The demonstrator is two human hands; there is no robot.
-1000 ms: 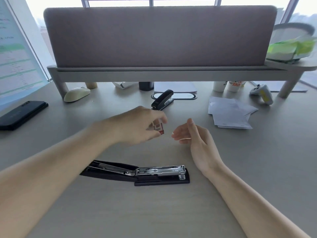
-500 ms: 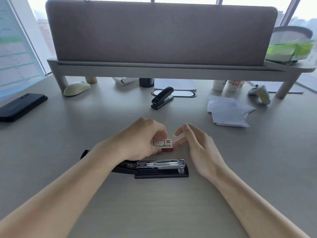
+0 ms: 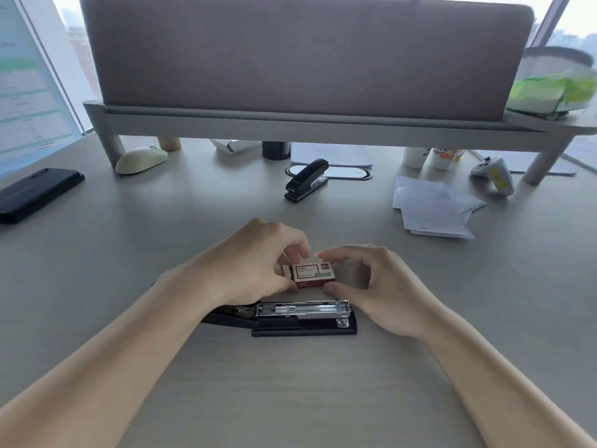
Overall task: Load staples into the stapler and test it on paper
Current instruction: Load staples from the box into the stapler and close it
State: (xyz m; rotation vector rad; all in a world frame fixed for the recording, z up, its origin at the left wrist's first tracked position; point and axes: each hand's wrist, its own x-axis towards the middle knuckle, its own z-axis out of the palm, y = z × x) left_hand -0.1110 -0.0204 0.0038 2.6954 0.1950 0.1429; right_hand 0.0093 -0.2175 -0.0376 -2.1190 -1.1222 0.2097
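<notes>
A black stapler (image 3: pixel 300 321) lies flat on the desk, swung open, its metal staple channel facing up. Just behind it both hands hold a small red and white staple box (image 3: pixel 312 273). My left hand (image 3: pixel 255 263) grips the box's left end, where a white inner tray pokes out. My right hand (image 3: pixel 378 286) pinches the box's right end between thumb and fingers. White paper sheets (image 3: pixel 433 210) lie at the right rear of the desk.
A second, closed black stapler (image 3: pixel 305 180) stands behind the hands. A dark phone (image 3: pixel 35 194) lies far left, a pale mouse (image 3: pixel 140 160) near the shelf leg, a game controller (image 3: pixel 494 174) and cups (image 3: pixel 433 156) at right. A raised shelf (image 3: pixel 290 124) spans the back.
The staple box came down from mid-air to just above the open stapler. My right hand, open before, has closed on the box's right end. The box's inner tray now shows at the left.
</notes>
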